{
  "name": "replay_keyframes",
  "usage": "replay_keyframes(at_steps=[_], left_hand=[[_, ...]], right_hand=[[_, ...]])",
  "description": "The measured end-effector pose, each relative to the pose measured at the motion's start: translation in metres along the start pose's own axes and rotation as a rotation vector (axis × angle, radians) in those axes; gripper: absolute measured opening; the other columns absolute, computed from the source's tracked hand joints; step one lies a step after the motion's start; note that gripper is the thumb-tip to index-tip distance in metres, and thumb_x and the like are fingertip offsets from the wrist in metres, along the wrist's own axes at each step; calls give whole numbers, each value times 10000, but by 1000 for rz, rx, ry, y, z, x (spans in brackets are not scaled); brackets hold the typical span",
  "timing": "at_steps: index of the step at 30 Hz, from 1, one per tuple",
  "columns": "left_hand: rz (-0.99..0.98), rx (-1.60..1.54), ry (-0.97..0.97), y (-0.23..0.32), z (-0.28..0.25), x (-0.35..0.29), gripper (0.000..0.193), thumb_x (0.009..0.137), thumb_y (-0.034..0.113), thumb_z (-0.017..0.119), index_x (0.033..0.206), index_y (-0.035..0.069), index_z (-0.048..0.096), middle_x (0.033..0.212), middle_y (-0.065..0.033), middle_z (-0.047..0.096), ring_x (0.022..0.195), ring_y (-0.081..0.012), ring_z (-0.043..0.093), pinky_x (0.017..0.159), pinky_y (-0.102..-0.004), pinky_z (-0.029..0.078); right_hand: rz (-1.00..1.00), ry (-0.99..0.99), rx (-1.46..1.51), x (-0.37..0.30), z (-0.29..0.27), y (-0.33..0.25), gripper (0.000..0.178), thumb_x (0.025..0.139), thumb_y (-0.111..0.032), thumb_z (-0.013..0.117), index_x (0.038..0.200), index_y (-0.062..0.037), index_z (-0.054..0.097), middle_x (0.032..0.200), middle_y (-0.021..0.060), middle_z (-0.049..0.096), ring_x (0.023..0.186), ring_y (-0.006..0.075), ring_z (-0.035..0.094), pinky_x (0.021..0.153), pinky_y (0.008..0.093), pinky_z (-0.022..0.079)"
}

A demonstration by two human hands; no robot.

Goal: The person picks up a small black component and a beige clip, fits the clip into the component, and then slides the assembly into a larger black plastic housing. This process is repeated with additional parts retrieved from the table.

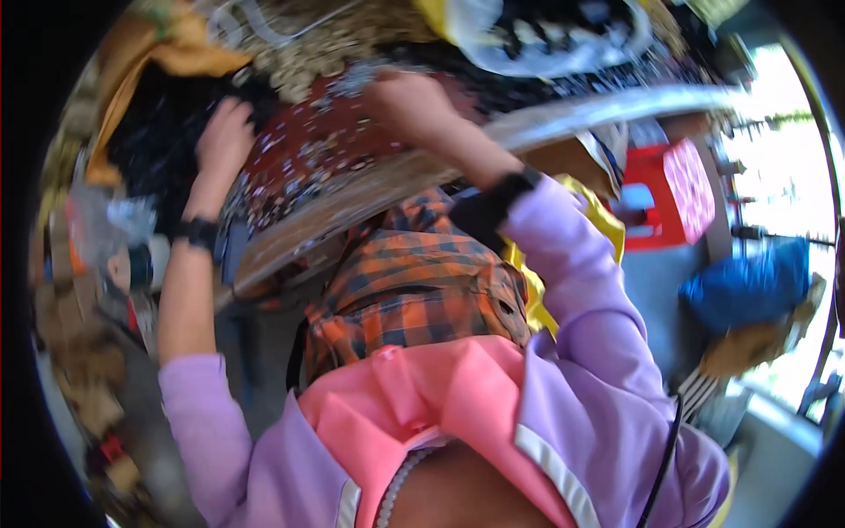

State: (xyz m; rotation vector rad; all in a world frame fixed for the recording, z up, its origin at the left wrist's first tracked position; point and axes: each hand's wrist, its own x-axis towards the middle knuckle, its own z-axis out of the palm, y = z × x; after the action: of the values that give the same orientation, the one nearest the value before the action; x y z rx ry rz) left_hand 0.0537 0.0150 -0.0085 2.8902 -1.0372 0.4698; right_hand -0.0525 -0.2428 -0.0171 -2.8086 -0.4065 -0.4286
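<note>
My left hand (224, 141) is at the right edge of a heap of small black pieces (158, 123). Its fingers are curled, and anything between them is too blurred to make out. Over the far part of a dark red work surface (308, 132) is my right hand (409, 101), closed, next to a small cluster of silvery bits (365, 77). Whatever it may hold is hidden. Many small pale and dark pieces lie scattered on the red surface between my hands. Dark bands circle both wrists.
The table's wooden front edge (326, 211) runs before my lap. Beyond lie a pile of tan pieces (304, 57), a white bag (546, 53) with black pieces, and an orange cloth (132, 70). A red stool (664, 194) and a blue bag (748, 286) are at right.
</note>
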Motion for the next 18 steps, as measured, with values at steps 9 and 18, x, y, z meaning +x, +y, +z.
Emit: replay_keyframes(at_steps=[9, 18], left_hand=[[-645, -1298, -337, 28, -23, -35, 263, 783, 49, 474, 1043, 16, 474, 793, -41, 543, 592, -99, 506, 508, -174, 414], [-710, -1912, -563, 88, -52, -55, 270, 802, 6, 417, 1071, -19, 436, 991, -98, 479, 772, -119, 473, 573, -183, 419]], right_hand=[[166, -90, 76, 24, 13, -6, 188, 698, -154, 502, 842, -115, 617, 879, 68, 583, 844, 235, 556, 593, 371, 482], [56, 88, 38, 20, 36, -8, 158, 682, -120, 519, 788, -45, 609, 884, 86, 577, 805, 248, 557, 544, 372, 473]])
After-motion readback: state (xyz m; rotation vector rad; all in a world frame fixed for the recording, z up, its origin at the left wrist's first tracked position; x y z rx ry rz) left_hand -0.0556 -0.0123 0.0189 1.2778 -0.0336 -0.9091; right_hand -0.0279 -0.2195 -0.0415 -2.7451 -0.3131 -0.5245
